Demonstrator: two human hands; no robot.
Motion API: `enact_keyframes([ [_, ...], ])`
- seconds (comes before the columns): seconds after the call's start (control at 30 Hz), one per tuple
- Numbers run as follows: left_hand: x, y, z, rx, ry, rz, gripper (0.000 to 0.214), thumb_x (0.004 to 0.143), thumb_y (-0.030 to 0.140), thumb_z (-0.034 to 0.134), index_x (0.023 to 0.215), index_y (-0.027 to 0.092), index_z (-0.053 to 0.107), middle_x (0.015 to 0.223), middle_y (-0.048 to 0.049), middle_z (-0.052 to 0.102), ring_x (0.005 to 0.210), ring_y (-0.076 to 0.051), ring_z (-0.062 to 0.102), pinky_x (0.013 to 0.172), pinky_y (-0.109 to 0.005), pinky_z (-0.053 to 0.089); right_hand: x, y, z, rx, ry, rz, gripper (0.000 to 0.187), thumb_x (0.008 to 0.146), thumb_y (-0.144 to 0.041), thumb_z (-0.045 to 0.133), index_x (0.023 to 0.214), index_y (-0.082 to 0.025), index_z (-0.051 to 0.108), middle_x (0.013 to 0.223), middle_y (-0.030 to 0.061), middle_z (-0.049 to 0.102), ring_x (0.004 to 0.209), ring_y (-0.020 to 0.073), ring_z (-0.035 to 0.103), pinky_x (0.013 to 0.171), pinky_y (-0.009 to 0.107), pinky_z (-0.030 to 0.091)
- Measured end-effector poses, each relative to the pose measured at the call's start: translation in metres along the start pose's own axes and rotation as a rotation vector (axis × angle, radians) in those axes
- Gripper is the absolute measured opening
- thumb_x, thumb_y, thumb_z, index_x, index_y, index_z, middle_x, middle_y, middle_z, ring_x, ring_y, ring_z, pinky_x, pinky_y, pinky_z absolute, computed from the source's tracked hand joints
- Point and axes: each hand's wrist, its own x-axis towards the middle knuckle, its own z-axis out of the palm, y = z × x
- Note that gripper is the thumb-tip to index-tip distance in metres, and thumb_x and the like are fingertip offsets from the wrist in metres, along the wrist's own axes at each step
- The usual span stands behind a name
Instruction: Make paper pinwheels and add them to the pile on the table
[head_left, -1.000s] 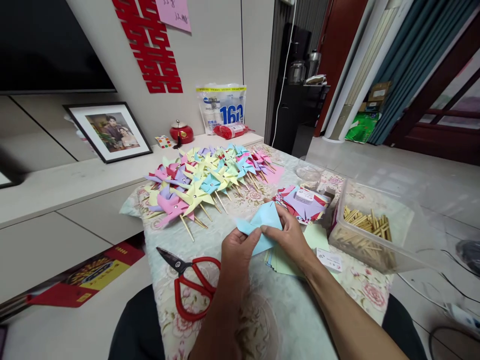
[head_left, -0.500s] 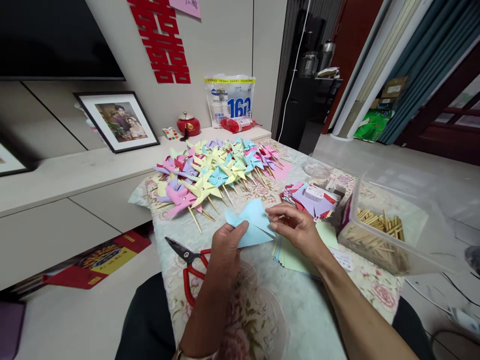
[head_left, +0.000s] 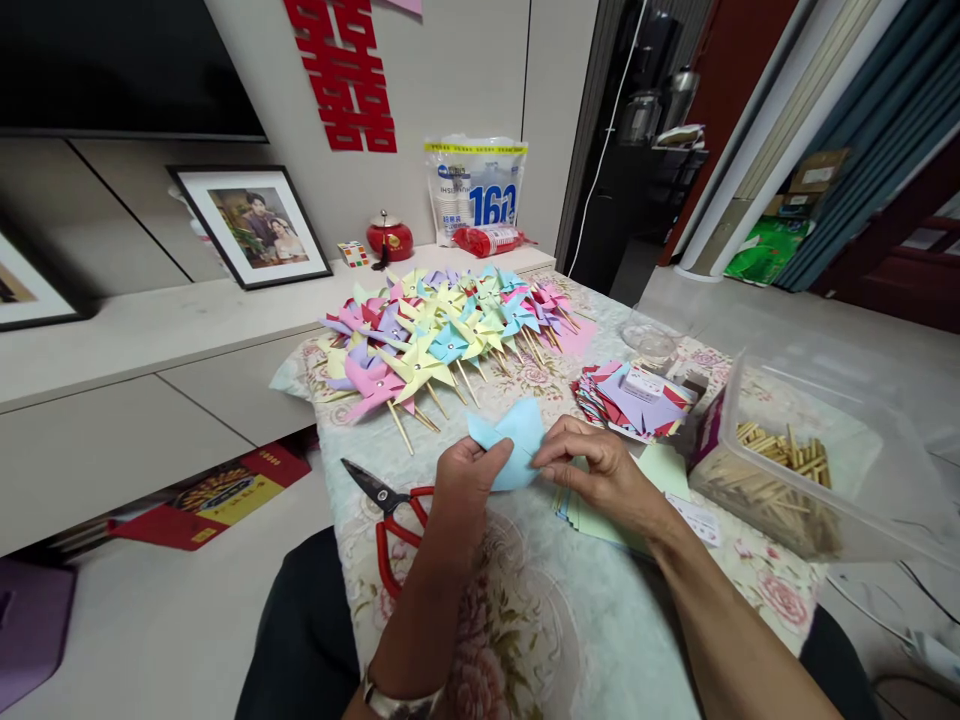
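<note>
My left hand (head_left: 463, 490) and my right hand (head_left: 600, 472) both pinch a light blue paper piece (head_left: 510, 440) above the flowered tablecloth (head_left: 570, 620). Its flaps curl upward between my fingers. Red-handled scissors (head_left: 390, 520) lie just left of my left hand. A stack of pale green paper squares (head_left: 652, 480) sits under and beside my right hand. Several finished paper pinwheels (head_left: 442, 340) on wooden sticks lie in a heap farther back on the table.
A pile of cut coloured paper (head_left: 634, 400) lies right of centre. A clear plastic box of wooden sticks (head_left: 787, 470) stands at the right. A small clear container (head_left: 651, 338) sits behind. A framed photo (head_left: 251, 225), a red jar (head_left: 390, 238) and a bag (head_left: 476, 195) line the ledge.
The view has shifted, so everything sits a little more to the right. My right hand's fingers have drawn the blue paper's flaps in toward its centre; the paper looks more folded.
</note>
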Motion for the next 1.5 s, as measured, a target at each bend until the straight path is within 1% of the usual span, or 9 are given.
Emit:
enact_keyframes([
  [0.1, 0.001, -0.003, -0.001, 0.041, -0.001, 0.024, 0.033, 0.061, 0.032, 0.083, 0.085, 0.01, 0.076, 0.066, -0.0033, 0.073, 0.059, -0.015, 0.062, 0.061, -0.026, 0.048, 0.001, -0.002, 0.0, 0.002, -0.024, 0.019, 0.015, 0.091, -0.036, 0.068, 0.088, -0.023, 0.075, 0.085, 0.0043, 0.065, 0.079, 0.018, 0.062, 0.072, 0.032, 0.048],
  [0.27, 0.0, -0.004, 0.001, 0.097, -0.01, 0.036, 0.029, 0.063, 0.032, 0.082, 0.081, 0.011, 0.076, 0.069, -0.0035, 0.074, 0.056, -0.013, 0.058, 0.057, -0.024, 0.045, 0.001, -0.005, 0.002, -0.014, -0.052, 0.089, 0.014, 0.091, -0.031, 0.066, 0.082, -0.02, 0.07, 0.08, 0.0025, 0.061, 0.072, 0.0156, 0.055, 0.066, 0.029, 0.044],
  [0.4, -0.003, -0.002, 0.005, 0.109, -0.004, 0.034, 0.023, 0.061, 0.03, 0.082, 0.074, 0.012, 0.074, 0.064, -0.0013, 0.071, 0.054, -0.012, 0.056, 0.054, -0.022, 0.043, 0.001, -0.004, 0.004, -0.032, -0.023, 0.148, 0.014, 0.088, -0.025, 0.064, 0.075, -0.019, 0.065, 0.074, -0.0004, 0.056, 0.067, 0.0137, 0.05, 0.063, 0.027, 0.039],
  [0.53, -0.004, -0.003, 0.009, 0.083, -0.008, 0.04, 0.022, 0.06, 0.027, 0.081, 0.074, 0.012, 0.074, 0.064, -0.0006, 0.072, 0.053, -0.011, 0.056, 0.053, -0.021, 0.042, 0.001, -0.001, 0.008, -0.058, 0.007, 0.215, 0.013, 0.086, -0.022, 0.062, 0.074, -0.019, 0.062, 0.073, -0.0013, 0.055, 0.066, 0.0131, 0.048, 0.061, 0.026, 0.036],
  [0.67, -0.004, -0.005, 0.009, 0.091, 0.012, 0.028, 0.025, 0.058, 0.028, 0.082, 0.075, 0.012, 0.074, 0.064, -0.0007, 0.071, 0.053, -0.011, 0.056, 0.055, -0.022, 0.044, 0.0, 0.003, 0.01, -0.081, 0.031, 0.271, 0.012, 0.085, -0.023, 0.061, 0.074, -0.018, 0.062, 0.071, -0.0024, 0.053, 0.064, 0.0123, 0.045, 0.059, 0.025, 0.033],
  [0.8, -0.003, -0.004, 0.007, 0.118, -0.019, 0.01, 0.024, 0.058, 0.029, 0.082, 0.073, 0.012, 0.073, 0.062, -0.0003, 0.07, 0.053, -0.011, 0.055, 0.054, -0.022, 0.043, 0.0, 0.004, 0.011, -0.106, 0.048, 0.278, 0.012, 0.083, -0.021, 0.06, 0.071, -0.018, 0.06, 0.066, -0.0042, 0.048, 0.061, 0.011, 0.042, 0.056, 0.024, 0.03],
  [0.97, -0.003, -0.004, 0.007, 0.152, -0.018, 0.018, 0.024, 0.058, 0.028, 0.082, 0.073, 0.011, 0.073, 0.062, 0.0002, 0.07, 0.054, -0.01, 0.054, 0.054, -0.021, 0.043, 0.001, 0.004, 0.012, -0.151, 0.053, 0.277, 0.013, 0.082, -0.019, 0.06, 0.069, -0.018, 0.059, 0.065, -0.0046, 0.047, 0.06, 0.0108, 0.042, 0.056, 0.024, 0.031],
  [1.27, -0.001, -0.006, 0.007, 0.244, -0.036, 0.081, 0.019, 0.062, 0.028, 0.077, 0.072, 0.012, 0.072, 0.06, 0.002, 0.066, 0.054, -0.01, 0.051, 0.053, -0.021, 0.041, 0.001, 0.007, 0.013, -0.216, 0.06, 0.274, 0.014, 0.081, -0.019, 0.06, 0.067, -0.018, 0.057, 0.062, -0.0047, 0.047, 0.058, 0.0109, 0.042, 0.056, 0.024, 0.03],
  [1.5, 0.003, -0.018, 0.003, 0.358, -0.048, 0.152, 0.019, 0.065, 0.031, 0.073, 0.07, 0.014, 0.069, 0.055, 0.0035, 0.059, 0.05, -0.01, 0.046, 0.05, -0.022, 0.037, 0.001, 0.006, 0.014, -0.234, 0.059, 0.295, 0.013, 0.08, -0.019, 0.06, 0.067, -0.018, 0.058, 0.06, -0.0051, 0.048, 0.057, 0.0103, 0.041, 0.054, 0.024, 0.029],
])
